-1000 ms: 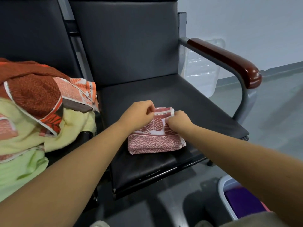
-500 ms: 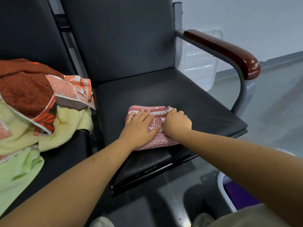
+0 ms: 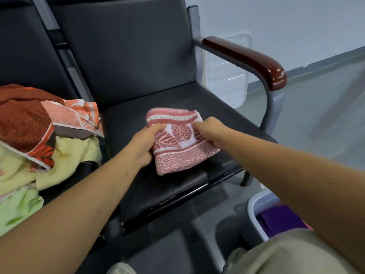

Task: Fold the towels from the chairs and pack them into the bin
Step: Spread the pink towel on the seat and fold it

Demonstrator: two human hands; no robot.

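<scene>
The left hand (image 3: pixel 145 144), flat on the cloth half a second ago, now curls round the left edge of the folded pink leaf-patterned terry towel (image 3: pixel 181 143); the right hand (image 3: pixel 212 131) clenches its right edge. The thick square bundle tilts over the middle of the smooth black chair seat (image 3: pixel 227 107). Left of the seat lies a rumpled towel pile (image 3: pixel 39 135); below its front right corner stands the white bin (image 3: pixel 254 206), a purple cloth (image 3: pixel 280 218) inside
</scene>
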